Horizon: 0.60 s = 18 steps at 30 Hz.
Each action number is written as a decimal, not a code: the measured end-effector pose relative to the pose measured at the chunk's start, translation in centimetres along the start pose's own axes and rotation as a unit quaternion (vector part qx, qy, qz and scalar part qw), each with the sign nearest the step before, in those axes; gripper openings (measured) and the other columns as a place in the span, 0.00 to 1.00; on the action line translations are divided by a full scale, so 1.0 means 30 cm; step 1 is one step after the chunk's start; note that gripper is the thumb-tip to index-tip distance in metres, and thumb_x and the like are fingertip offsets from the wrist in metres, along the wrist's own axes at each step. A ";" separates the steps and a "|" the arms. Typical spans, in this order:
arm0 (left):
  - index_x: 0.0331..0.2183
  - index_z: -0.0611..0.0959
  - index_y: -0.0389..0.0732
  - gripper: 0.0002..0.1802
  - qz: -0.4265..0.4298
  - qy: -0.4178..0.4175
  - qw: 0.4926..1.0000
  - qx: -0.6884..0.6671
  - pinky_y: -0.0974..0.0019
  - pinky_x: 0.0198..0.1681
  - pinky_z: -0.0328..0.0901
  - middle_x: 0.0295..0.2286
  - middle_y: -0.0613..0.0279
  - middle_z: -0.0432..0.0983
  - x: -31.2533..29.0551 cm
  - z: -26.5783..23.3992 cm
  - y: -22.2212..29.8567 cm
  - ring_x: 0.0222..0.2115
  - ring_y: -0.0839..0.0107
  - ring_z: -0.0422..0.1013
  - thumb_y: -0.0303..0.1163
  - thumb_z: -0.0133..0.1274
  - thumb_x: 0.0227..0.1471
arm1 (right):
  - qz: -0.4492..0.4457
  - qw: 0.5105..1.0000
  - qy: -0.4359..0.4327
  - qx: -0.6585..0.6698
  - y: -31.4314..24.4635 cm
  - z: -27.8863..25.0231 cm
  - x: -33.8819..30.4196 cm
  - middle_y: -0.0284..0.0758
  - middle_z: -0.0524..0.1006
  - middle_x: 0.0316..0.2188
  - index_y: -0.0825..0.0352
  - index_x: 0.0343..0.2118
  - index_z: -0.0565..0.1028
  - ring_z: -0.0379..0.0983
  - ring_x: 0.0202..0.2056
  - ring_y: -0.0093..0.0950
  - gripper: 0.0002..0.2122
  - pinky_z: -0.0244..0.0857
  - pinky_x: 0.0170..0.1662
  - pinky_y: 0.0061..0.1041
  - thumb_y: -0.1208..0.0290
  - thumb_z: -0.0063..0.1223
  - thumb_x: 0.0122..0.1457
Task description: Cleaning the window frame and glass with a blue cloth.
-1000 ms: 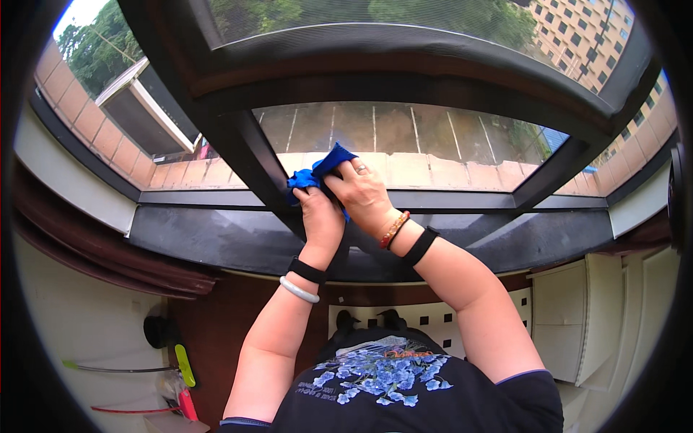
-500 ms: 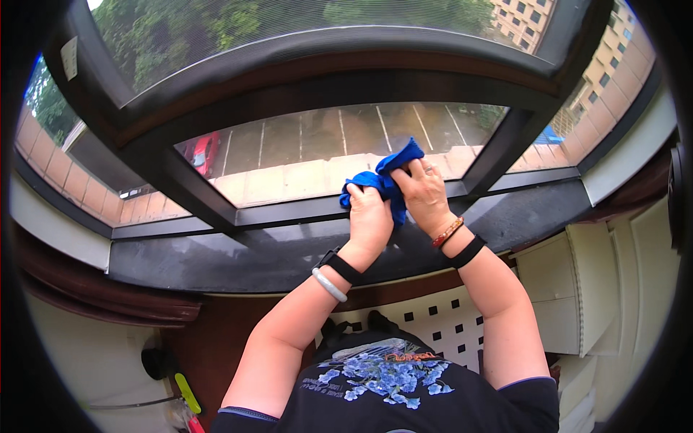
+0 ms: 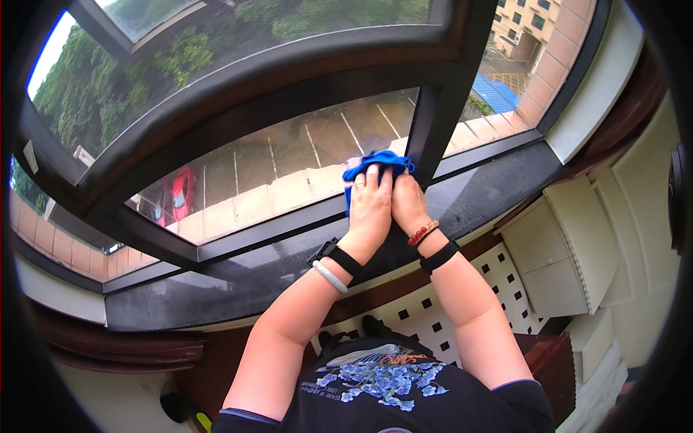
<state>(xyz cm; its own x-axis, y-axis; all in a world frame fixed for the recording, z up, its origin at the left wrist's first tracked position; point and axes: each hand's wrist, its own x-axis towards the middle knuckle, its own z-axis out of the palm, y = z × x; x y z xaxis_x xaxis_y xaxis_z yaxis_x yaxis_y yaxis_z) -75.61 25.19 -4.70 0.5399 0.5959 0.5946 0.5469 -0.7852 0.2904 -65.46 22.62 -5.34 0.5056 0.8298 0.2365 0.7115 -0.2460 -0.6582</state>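
A bunched blue cloth (image 3: 377, 163) is pressed against the lower right part of the low window pane (image 3: 289, 155), close to the upright frame bar. My left hand (image 3: 369, 208) lies over it, fingers pointing up and pressing it to the glass. Right beside it, touching, my right hand (image 3: 409, 203) has its fingers curled in at the cloth's right edge; its fingertips are partly hidden. Both hands hold the same cloth, above the dark stone sill (image 3: 245, 285).
Dark window frame bars (image 3: 433, 123) divide the panes, with a screened panel (image 3: 289, 43) above. Dark red curtains (image 3: 123, 353) hang at the left. White cabinets (image 3: 552, 252) stand at the right over a white floor with black squares (image 3: 426, 317). A parking lot lies outside.
My view has turned to the right. The cloth has moved toward the pane's right-hand bar and is bunched tighter. My hands have come together, the left now flatter over the cloth.
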 end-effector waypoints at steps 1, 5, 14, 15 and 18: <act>0.48 0.73 0.39 0.24 0.029 -0.013 0.999 0.024 0.54 0.52 0.60 0.51 0.51 0.64 0.006 0.005 -0.007 0.46 0.49 0.64 0.23 0.48 0.45 | -0.022 0.999 0.039 -0.001 0.001 0.004 -0.009 0.55 0.76 0.27 0.73 0.29 0.73 0.74 0.33 0.51 0.12 0.68 0.37 0.46 0.67 0.46 0.56; 0.46 0.75 0.40 0.21 0.065 -0.069 0.993 0.069 0.56 0.51 0.60 0.50 0.56 0.67 0.026 -0.010 -0.030 0.48 0.56 0.64 0.26 0.48 0.46 | -0.021 0.999 0.039 -0.011 0.005 0.011 -0.004 0.50 0.76 0.24 0.72 0.23 0.75 0.75 0.31 0.47 0.10 0.70 0.36 0.42 0.71 0.45 0.54; 0.47 0.73 0.36 0.26 0.033 -0.103 0.991 0.080 0.63 0.41 0.66 0.48 0.54 0.65 -0.115 -0.103 -0.175 0.38 0.56 0.66 0.22 0.51 0.40 | -0.102 0.989 0.009 -0.109 -0.103 0.142 -0.062 0.42 0.77 0.28 0.66 0.24 0.76 0.73 0.34 0.40 0.08 0.65 0.40 0.37 0.71 0.44 0.52; 0.46 0.73 0.35 0.26 0.028 -0.089 0.992 0.081 0.63 0.39 0.66 0.47 0.53 0.66 -0.131 -0.125 -0.181 0.36 0.56 0.66 0.20 0.50 0.39 | -0.124 0.986 0.012 -0.108 -0.112 0.152 -0.071 0.42 0.77 0.29 0.67 0.25 0.76 0.73 0.35 0.40 0.08 0.65 0.40 0.37 0.72 0.44 0.52; 0.44 0.73 0.34 0.23 -0.002 -0.076 0.994 0.073 0.61 0.40 0.66 0.44 0.49 0.68 -0.169 -0.158 -0.206 0.37 0.54 0.67 0.21 0.49 0.40 | -0.186 0.980 0.033 -0.057 -0.115 0.186 -0.087 0.44 0.75 0.27 0.69 0.27 0.72 0.71 0.34 0.44 0.05 0.66 0.39 0.40 0.73 0.49 0.48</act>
<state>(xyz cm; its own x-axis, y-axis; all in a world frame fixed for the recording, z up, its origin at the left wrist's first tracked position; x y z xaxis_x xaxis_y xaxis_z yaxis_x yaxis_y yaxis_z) -84.77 26.24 -5.96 0.6210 0.6267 0.4708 0.6303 -0.7563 0.1753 -71.96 24.09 -7.67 0.2285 0.8392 0.4934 0.9011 0.0095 -0.4335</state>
